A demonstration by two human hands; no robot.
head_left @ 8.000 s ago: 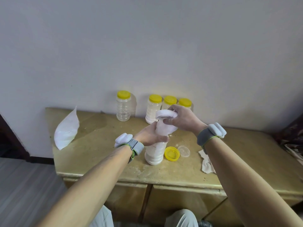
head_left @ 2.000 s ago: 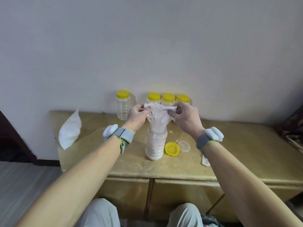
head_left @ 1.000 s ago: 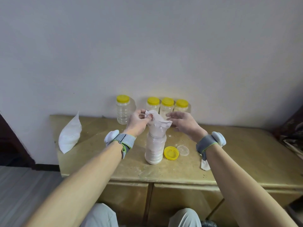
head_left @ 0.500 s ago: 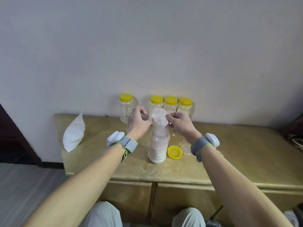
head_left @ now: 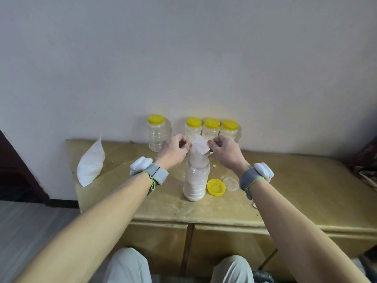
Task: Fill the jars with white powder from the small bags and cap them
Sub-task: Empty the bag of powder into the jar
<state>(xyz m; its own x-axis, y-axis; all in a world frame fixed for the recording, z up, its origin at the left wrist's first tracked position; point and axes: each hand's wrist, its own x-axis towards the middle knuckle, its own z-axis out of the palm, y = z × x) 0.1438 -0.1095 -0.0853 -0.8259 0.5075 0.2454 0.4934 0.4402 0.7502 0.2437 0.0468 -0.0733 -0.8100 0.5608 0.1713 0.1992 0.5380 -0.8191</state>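
Note:
An uncapped clear jar [head_left: 196, 183], nearly full of white powder, stands on the table [head_left: 285, 193]. An almost empty small plastic bag [head_left: 199, 147] hangs upside down with its mouth in the jar's neck. My left hand [head_left: 175, 150] pinches the bag's upper left edge and my right hand [head_left: 222, 149] pinches its upper right edge. The jar's yellow cap [head_left: 216, 186] lies upturned just right of the jar, with a clear inner seal disc [head_left: 231, 183] beside it.
Several yellow-capped jars stand along the wall: one apart [head_left: 156, 132] at the left, three together [head_left: 211, 127] behind my hands. A full white powder bag [head_left: 91, 164] leans at the table's left end. A crumpled bag is partly hidden by my right forearm. Drawers sit below the tabletop.
The powder has drained from the bag into the jar. Both hands went from squeezing the bag to pinching its flattened top corners above the jar.

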